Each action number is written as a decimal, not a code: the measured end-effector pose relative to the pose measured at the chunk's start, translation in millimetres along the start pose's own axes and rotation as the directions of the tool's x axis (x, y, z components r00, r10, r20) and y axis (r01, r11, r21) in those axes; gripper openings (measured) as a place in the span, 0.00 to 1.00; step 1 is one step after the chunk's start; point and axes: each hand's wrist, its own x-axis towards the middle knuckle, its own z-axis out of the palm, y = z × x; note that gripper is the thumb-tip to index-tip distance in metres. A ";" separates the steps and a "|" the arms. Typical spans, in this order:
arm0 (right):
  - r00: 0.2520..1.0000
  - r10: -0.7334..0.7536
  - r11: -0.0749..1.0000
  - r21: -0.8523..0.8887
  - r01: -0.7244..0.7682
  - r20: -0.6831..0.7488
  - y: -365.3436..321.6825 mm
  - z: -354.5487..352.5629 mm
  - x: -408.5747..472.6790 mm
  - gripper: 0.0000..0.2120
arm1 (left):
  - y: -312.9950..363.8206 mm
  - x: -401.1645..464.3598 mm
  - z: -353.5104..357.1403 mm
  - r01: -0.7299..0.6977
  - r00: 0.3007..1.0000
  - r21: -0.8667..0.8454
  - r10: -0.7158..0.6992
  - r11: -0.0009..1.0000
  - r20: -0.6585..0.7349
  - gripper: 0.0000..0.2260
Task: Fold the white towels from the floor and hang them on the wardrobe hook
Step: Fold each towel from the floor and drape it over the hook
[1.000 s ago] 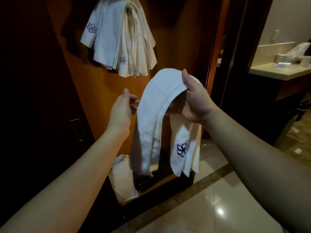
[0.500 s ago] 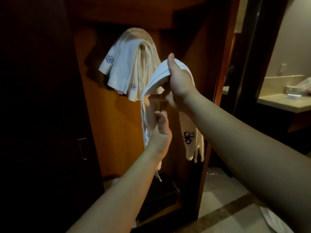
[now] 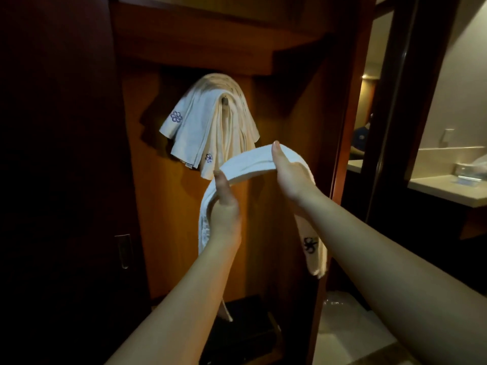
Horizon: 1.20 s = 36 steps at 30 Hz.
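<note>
1. My left hand (image 3: 224,206) grips the folded towel (image 3: 253,164) from below, thumb up against its near edge and the fingers curled round behind, out of sight. My right hand (image 3: 290,175) clasps the top of the same towel's arch, thumb laid along the upper fold.

2. Between my two hands the towel bridges in a short, slightly sagging span. One tail drops past my left wrist, the other falls behind my right forearm.

3. To hang it well, I judge I should keep the span taut so the layers stay aligned, lift the middle above the hook (image 3: 225,100), then lower it on centre so both tails weigh about equally.

4. The hook already carries a thick stack of hung towels (image 3: 208,122). My towel must go over them, so I would seat it far back; a shallow drape could slide off or drag the others loose.

5. I should let go with one hand at a time, once the fold sits steady.

6. The towel is white terry, folded into a long narrow band, with a dark flower-like emblem (image 3: 310,244) near the end of the right tail. It hangs just below and in front of the stack, inside the open wooden wardrobe (image 3: 163,206).
</note>
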 end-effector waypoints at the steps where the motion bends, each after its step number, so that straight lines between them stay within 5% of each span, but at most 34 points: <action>1: 1.000 0.017 0.998 -0.065 -0.016 0.014 4.9 -1.1 2.6 0.25 | 2.6 2.7 -1.5 -0.001 1.000 -0.040 0.001 0.999 -0.005 0.27; 7: 0.997 0.064 0.997 -0.045 -0.062 0.048 17.0 -1.8 22.9 0.25 | 14.9 35.7 -15.4 -0.017 0.998 -0.030 0.016 0.999 -0.064 0.15; 13: 0.989 0.045 0.839 0.532 -0.115 0.144 32.6 25.5 59.4 0.14 | 34.0 78.8 -21.3 -0.121 0.988 0.185 0.136 0.975 -0.069 0.09; 18: 0.990 0.043 0.807 0.580 -0.114 0.135 41.8 61.3 95.3 0.21 | 56.6 135.4 -38.8 -0.169 0.986 0.271 0.166 0.948 0.031 0.05; 22: 0.988 0.021 0.777 0.619 -0.114 0.156 36.2 84.6 139.6 0.18 | 66.5 190.0 -45.3 -0.218 0.976 0.340 0.199 0.915 0.090 0.06; 30: 0.984 -0.114 0.870 0.492 0.034 0.133 14.2 95.6 234.1 0.22 | 99.1 293.9 -41.0 -0.295 0.952 0.396 0.234 0.870 0.197 0.17; 36: 0.976 -0.184 0.955 0.255 0.150 0.119 -30.0 88.6 296.0 0.19 | 134.3 355.2 -17.9 -0.256 0.938 0.326 0.153 0.910 0.310 0.46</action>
